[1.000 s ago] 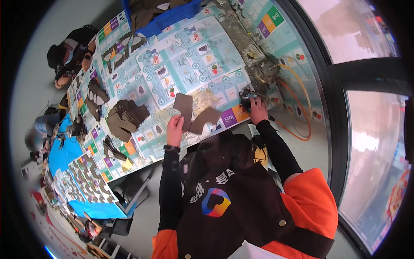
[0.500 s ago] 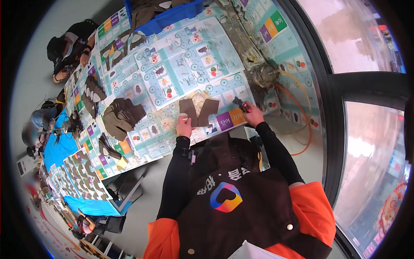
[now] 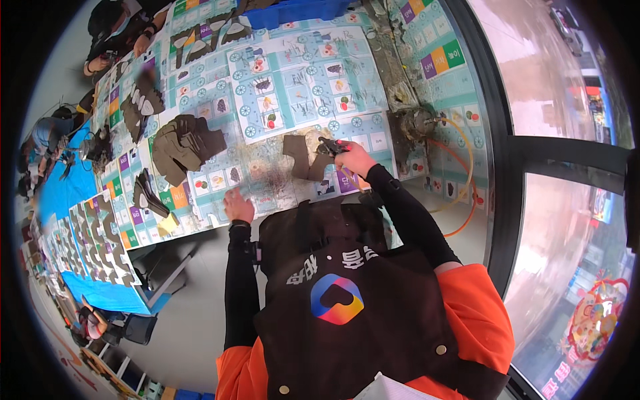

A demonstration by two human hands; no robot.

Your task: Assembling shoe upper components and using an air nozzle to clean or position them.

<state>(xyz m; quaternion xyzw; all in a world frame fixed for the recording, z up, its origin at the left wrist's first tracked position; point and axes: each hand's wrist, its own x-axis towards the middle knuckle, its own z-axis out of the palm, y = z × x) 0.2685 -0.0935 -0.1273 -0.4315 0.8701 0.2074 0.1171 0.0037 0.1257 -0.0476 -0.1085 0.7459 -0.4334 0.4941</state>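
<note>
A small black spray gun [image 3: 328, 146] with red parts is in my right hand [image 3: 355, 160], whose fingers are wrapped round it. Its nozzle end points left, over a dark brown V-shaped cut piece [image 3: 297, 157] that looks like shoe upper material. The piece lies flat on the table, its right arm partly covered by the gun. My left hand [image 3: 239, 205] rests at the table's front edge with fingers spread, holding nothing. To its upper left sits a fanned stack of brown cut pieces [image 3: 187, 147]. A narrower brown stack [image 3: 150, 195] lies near the front edge.
The patterned table cover [image 3: 300, 87] has glue-like stains. At the right stands a grimy pot [image 3: 415, 125] with yellow and orange hoses [image 3: 472, 167]. A blue bin [image 3: 300, 13] stands at the back. A person [image 3: 110, 30] works at the far left; more brown pieces [image 3: 142, 107] lie there.
My right hand has brought the spray gun left, over the V-shaped piece. My left hand has let go of that piece and moved left along the table edge. The view has shifted slightly.
</note>
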